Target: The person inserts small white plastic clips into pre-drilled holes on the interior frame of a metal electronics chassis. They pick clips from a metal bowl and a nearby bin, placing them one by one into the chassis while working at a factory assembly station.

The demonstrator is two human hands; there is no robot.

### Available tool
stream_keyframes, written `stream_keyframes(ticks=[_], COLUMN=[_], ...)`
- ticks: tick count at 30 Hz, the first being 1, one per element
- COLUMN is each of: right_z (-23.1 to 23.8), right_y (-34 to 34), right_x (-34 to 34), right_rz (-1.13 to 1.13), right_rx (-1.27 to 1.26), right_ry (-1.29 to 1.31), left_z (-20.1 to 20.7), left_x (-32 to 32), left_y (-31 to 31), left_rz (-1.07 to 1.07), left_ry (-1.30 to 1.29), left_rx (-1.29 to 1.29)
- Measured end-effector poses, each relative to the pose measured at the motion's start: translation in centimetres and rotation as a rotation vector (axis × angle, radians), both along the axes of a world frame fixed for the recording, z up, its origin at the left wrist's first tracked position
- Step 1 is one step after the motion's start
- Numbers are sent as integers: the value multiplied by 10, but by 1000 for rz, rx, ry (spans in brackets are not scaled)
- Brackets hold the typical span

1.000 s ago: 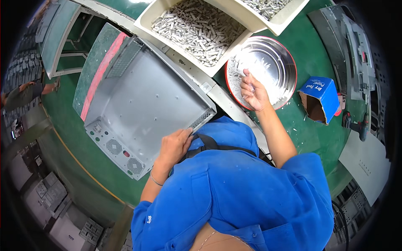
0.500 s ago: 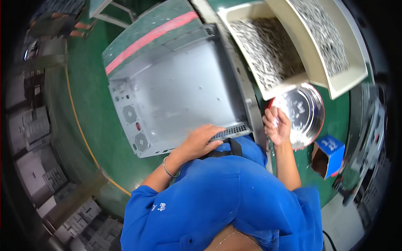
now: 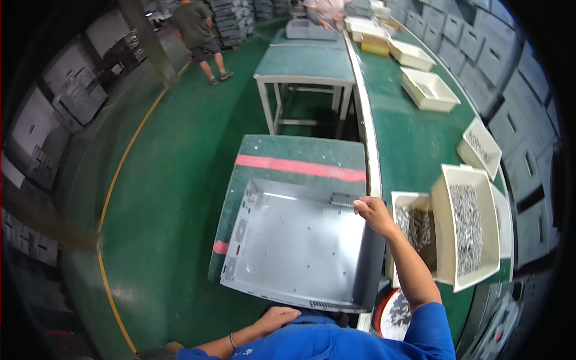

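Observation:
A shallow grey sheet-metal case [image 3: 294, 246], like an equipment chassis with vent holes along its left wall, lies open side up on a green tabletop [image 3: 300, 150] with red stripes. My left hand [image 3: 279, 319] rests at the case's near edge, fingers laid out flat and holding nothing visible. Above the far right corner of the case is my right hand [image 3: 373, 215], its fingers curled closed. Whatever it may hold is hidden. Beside my right forearm stands a cream bin [image 3: 395, 201] with small metal pieces. A round red-rimmed pan [image 3: 384, 312] is partly covered by my right arm.
Another cream bin [image 3: 447, 234] of small metal parts stands at right on a long green bench [image 3: 390, 138], with more trays [image 3: 429, 90] farther along. Ahead is a green table [image 3: 309, 63]. A person [image 3: 195, 30] stands far left; another [image 3: 324, 9] works at the back.
The view has tilted up toward the far tables. My right hand has moved from over the round pan to the case's far right corner. My left hand stays by the near edge.

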State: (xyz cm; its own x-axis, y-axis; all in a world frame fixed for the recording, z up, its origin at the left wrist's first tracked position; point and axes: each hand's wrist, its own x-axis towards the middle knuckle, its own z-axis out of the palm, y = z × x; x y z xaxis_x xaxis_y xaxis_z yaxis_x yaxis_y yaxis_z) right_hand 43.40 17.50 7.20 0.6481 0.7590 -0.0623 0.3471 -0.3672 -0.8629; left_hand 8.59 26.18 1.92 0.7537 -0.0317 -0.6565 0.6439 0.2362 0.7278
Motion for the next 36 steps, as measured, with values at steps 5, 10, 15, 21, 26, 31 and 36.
stream_keyframes(ticks=[5,10,15,21,26,31,36], right_z=[-3,-8,-4,-7,-19,-17,15], right_y=[84,123,135,137,146,149,144], right_x=[21,25,26,30,37,38,26], right_rz=[195,450,596,695,803,920,892], right_rx=[-488,-762,-877,-872,-909,-986,-980], right_ry=[-643,-788,-877,-935,-999,-1135,-1067], left_z=[-18,-2,-13,-21,-17,-35,-12], left_x=[-3,6,14,18,22,27,20], left_y=[-8,-14,-31,-41,-43,-42,-40], left_rz=[224,511,639,715,767,738,944], left_ry=[192,282,278,216,198,143,57], left_rx=[-242,-492,-554,-530,-533,-523,-377])
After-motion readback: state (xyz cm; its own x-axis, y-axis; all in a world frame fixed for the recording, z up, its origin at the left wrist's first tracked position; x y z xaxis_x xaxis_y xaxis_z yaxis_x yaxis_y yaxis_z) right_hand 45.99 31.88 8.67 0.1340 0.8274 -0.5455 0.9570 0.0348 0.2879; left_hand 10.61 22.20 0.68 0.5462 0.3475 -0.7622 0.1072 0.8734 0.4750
